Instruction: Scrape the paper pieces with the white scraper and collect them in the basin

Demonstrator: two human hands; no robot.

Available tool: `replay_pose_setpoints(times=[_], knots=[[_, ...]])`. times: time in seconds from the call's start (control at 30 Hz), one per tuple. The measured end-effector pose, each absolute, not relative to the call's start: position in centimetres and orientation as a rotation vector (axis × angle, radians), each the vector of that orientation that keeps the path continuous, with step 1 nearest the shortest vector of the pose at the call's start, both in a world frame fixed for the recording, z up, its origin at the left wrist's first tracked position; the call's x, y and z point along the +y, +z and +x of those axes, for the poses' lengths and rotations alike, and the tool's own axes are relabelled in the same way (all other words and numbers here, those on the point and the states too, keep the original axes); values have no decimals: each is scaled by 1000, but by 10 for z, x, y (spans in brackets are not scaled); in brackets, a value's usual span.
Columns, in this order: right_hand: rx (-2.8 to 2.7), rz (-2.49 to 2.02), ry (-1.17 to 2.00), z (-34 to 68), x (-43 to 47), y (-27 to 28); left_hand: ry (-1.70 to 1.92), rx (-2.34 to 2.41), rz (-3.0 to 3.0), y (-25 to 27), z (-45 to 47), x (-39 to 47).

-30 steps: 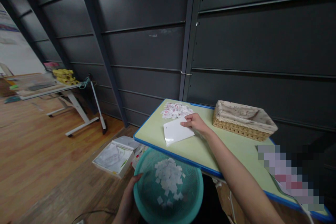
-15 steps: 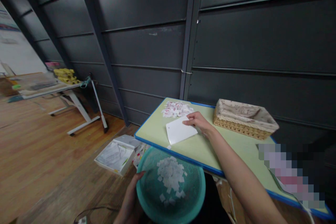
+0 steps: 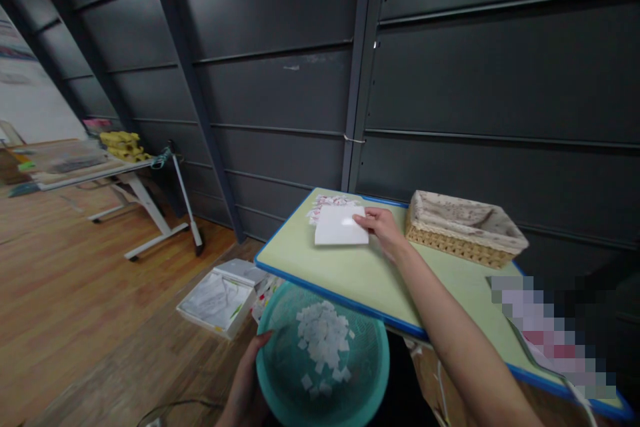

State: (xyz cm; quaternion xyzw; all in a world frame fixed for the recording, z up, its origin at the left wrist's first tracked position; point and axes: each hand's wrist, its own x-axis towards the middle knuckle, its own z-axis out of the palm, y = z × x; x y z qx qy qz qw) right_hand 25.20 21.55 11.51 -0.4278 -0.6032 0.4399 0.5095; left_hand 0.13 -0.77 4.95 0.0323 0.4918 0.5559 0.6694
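My left hand [image 3: 249, 373] grips the rim of a teal plastic basket [image 3: 373, 360] below the table's front edge. Small white paper squares [image 3: 324, 337] lie heaped inside it. Above the tabletop, my right hand [image 3: 383, 227] pinches the right side of a flat white card [image 3: 340, 230], thumb and fingers closed on it. The card partly covers a pile of white paper bits with reddish marks [image 3: 320, 201] at the back of the table.
A lined wicker basket [image 3: 465, 227] stands at the back right of the yellow-green table [image 3: 280, 247]. A pixelated item [image 3: 550, 340] lies at its right end. An open white box [image 3: 220, 297] sits on the floor to the left. Further left is another table [image 3: 95, 170] with yellow items.
My right hand has moved the white card back and slightly up, over the marked paper pile. The white scrap at the table's front edge is gone from there. My left hand still holds the basket.
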Motion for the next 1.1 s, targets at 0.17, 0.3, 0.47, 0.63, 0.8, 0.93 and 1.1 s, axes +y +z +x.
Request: replay_pose_setpoints(times=[0.17,0.3,0.47,0.63,0.8,0.93,1.1], knots=[[-1344,-1216,456,264,229,111,1218,1113,38,61,3,-11],[-1576,-1339,247,257,228,103,1195,1148,2,55,2,-12],[-1794,-1405,78,241,221,98,1246,1197,67,49,6,-14],[-1834,-1411,37,238,220,98,1239,1167,88,49,5,-15],[-1756,-1447,7,242,218,105,1160,1175,-41,47,0,-10],[-1750,-1447,36,244,217,107,1191,1180,6,50,4,-11],[-1776,-1498,8,245,216,110,1254,1180,89,50,10,-16]])
